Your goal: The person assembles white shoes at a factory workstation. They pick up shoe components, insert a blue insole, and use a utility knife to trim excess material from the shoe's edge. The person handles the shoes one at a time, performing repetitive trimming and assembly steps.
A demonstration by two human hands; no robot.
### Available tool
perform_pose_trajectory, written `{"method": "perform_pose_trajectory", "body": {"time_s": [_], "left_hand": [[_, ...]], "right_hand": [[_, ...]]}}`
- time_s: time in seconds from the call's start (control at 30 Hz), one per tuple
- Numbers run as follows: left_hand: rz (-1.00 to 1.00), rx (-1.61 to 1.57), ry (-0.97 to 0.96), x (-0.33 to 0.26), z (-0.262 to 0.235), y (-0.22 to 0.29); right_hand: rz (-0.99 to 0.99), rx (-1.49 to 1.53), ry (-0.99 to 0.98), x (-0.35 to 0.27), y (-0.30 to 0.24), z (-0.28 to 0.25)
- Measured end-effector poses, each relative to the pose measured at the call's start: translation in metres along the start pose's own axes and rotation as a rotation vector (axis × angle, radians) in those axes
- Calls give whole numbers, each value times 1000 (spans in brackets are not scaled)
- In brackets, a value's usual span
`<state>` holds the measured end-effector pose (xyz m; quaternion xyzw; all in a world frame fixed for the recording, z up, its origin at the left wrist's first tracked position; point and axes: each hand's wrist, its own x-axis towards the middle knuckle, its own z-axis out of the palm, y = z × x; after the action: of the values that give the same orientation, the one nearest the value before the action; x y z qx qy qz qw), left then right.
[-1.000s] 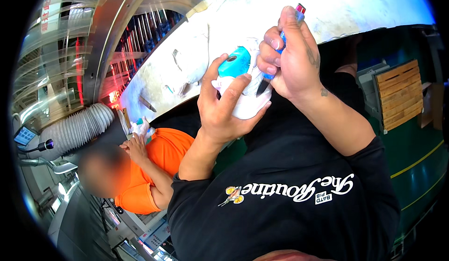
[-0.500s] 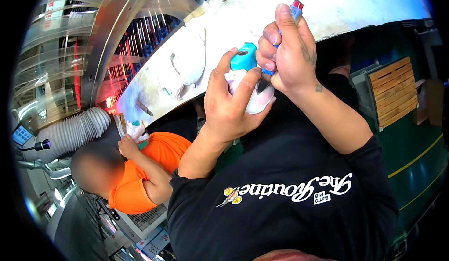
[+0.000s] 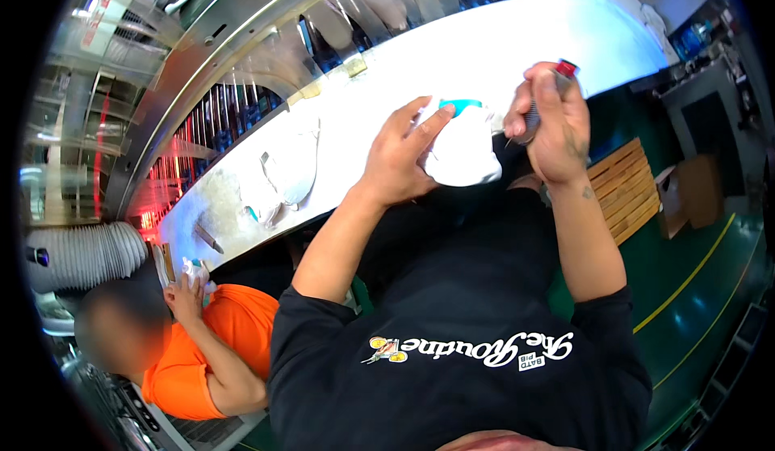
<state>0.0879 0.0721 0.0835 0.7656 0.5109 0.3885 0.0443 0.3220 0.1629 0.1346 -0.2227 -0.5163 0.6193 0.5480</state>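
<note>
My left hand [image 3: 401, 156] is closed round a white shoe [image 3: 464, 160], its thumb lying across the top. A teal shoe last [image 3: 462, 105] shows at the shoe's far end. Close on the right, my right hand [image 3: 559, 124] is wrapped round a slim hand tool [image 3: 567, 68] with a grey textured handle and a red end. Its working end is blurred beside the shoe, so I cannot tell its kind or whether it touches. Both hands are held above the near edge of the white worktable [image 3: 557, 31].
White shoes [image 3: 295, 168] and a narrow tool [image 3: 208, 239] lie on the table's left part. A co-worker in orange [image 3: 218, 354] handles a white-and-teal item [image 3: 195, 272]. Behind the table runs a machine with clear strips [image 3: 331, 27]. A slatted wooden board [image 3: 626, 188] and cardboard box [image 3: 698, 192] stand right.
The shoe has turned in my left hand, showing more white and less teal. My right hand has moved right, away from it, still gripping the tool. The view has shifted too.
</note>
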Motion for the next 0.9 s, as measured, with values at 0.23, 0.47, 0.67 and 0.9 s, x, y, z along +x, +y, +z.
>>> {"method": "perform_pose_trajectory", "body": {"time_s": [0.23,0.47,0.67,0.9], "left_hand": [[-169,476,-119,-2,-13,-32],[-323,405,-180,2,-11,-27],[-310,455,-193,3,-7,-19],[-208,528,-159,-8,-1,-21]], "right_hand": [[132,330,-65,23,26,13],[116,379,240,45,93,59],[152,379,388,33,105,70],[283,527,146,14,104,64]]}}
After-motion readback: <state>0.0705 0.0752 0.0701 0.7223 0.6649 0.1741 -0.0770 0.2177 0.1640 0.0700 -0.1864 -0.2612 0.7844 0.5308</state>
